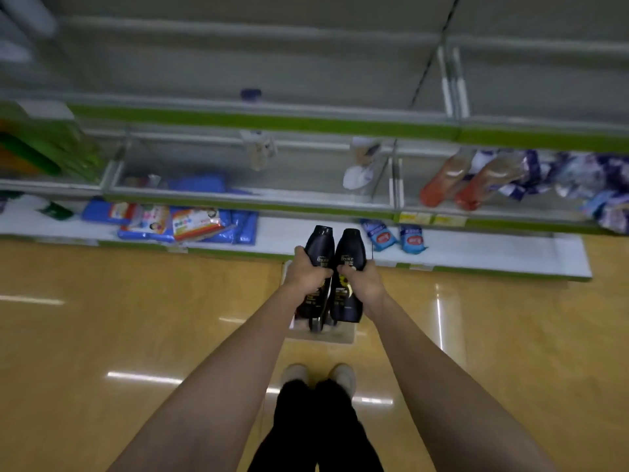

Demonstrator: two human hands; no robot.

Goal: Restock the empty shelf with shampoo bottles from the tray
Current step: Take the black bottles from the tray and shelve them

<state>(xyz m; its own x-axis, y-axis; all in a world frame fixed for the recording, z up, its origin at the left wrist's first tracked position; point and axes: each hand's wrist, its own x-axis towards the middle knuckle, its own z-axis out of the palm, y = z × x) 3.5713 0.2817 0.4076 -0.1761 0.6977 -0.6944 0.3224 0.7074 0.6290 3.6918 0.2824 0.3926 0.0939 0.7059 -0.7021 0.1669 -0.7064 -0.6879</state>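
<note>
I hold two dark navy shampoo bottles side by side in front of me. My left hand is wrapped around the left shampoo bottle, and my right hand grips the right shampoo bottle. Both bottles are upright with caps pointing toward the shelves. Below them a pale tray rests on the floor, mostly hidden by the bottles and my hands; what is in it I cannot tell. A grey shelf with a green front strip spans the upper part of the view and is nearly bare.
The middle shelf holds two orange bottles, purple packs and white pouches. The white bottom shelf carries blue packets and two small blue pouches. The glossy yellow floor lies between my feet and the shelving.
</note>
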